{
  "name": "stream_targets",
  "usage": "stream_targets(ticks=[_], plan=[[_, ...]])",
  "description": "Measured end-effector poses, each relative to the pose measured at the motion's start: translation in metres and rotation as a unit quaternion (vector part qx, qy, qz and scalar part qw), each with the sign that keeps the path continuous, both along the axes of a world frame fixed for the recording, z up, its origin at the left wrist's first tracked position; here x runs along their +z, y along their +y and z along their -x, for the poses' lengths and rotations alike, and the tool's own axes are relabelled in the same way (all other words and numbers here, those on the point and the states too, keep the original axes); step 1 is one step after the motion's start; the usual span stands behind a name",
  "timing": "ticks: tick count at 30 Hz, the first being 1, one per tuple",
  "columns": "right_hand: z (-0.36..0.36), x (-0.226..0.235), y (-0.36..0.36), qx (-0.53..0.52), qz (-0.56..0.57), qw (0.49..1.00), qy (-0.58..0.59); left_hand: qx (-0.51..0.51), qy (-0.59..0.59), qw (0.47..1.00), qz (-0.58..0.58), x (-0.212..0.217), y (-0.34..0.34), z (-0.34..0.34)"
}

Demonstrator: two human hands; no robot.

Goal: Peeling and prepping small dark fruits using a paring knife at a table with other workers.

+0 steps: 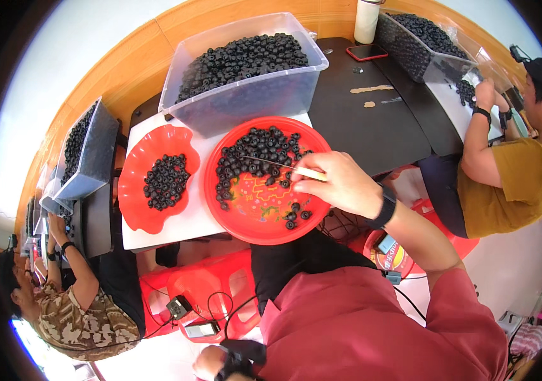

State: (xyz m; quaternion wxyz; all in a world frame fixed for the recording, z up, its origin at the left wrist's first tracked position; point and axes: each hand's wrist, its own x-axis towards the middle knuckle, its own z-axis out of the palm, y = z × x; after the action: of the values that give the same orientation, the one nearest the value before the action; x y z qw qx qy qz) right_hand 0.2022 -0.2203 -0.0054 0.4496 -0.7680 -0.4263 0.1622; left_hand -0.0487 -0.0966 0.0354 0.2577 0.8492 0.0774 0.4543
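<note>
Right hand (341,185) rests over the near-right rim of a round red tray (264,180), its fingers pinched together on a thin pale stick (284,167) whose fine tip reaches left across the heap of small dark round beads (255,152) piled in the tray's far half; a few loose beads (296,214) lie just below the fingers near the tray's front edge. Left hand (217,363) sits low at the bottom edge, wearing a dark strap, and whether it is open or closed cannot be told. Touching the tray on its left is a scalloped red dish (141,209) with a smaller cluster of the same beads, both on a white tabletop (188,219). Directly behind them a clear plastic bin (245,95) full of beads blocks the far side. To the right lies a dark table surface (372,127), mostly bare, with a phone (366,52) and a white cylinder (366,20) at its far end. Other people work at either side, one in a yellow shirt (512,184), one in a patterned shirt (74,320). Red stools (201,286) crowd the floor beneath
</note>
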Motion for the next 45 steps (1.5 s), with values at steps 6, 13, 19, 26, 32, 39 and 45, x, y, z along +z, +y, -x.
stream_targets(ticks=[6, 13, 19, 26, 32, 39, 45], plan=[[-0.001, -0.005, -0.038, -0.031, -0.009, 0.997, 0.068, -0.019, 0.079, 0.996, -0.025, -0.008, -0.009, -0.033], [0.000, -0.015, -0.046, -0.050, -0.026, 0.984, 0.166, -0.026, 0.300, 0.953, 0.015, -0.034, -0.015, -0.113], [-0.009, -0.023, -0.051, -0.047, -0.050, 0.976, 0.205, -0.046, 0.368, 0.927, 0.054, -0.055, -0.007, -0.126], [0.001, -0.011, -0.042, -0.046, -0.038, 0.976, 0.211, -0.064, 0.190, 0.804, 0.560, -0.044, 0.004, -0.117], [0.026, 0.019, -0.008, 0.043, -0.041, 0.975, 0.214, -0.212, 0.076, 0.625, 0.748, -0.050, 0.026, -0.095], [0.044, 0.011, 0.006, 0.022, -0.105, 0.980, 0.165, -0.256, 0.062, 0.537, 0.801, -0.063, 0.020, -0.089], [0.047, 0.016, 0.009, 0.038, -0.082, 0.988, 0.123, -0.281, 0.055, 0.510, 0.811, -0.065, 0.026, -0.086]])
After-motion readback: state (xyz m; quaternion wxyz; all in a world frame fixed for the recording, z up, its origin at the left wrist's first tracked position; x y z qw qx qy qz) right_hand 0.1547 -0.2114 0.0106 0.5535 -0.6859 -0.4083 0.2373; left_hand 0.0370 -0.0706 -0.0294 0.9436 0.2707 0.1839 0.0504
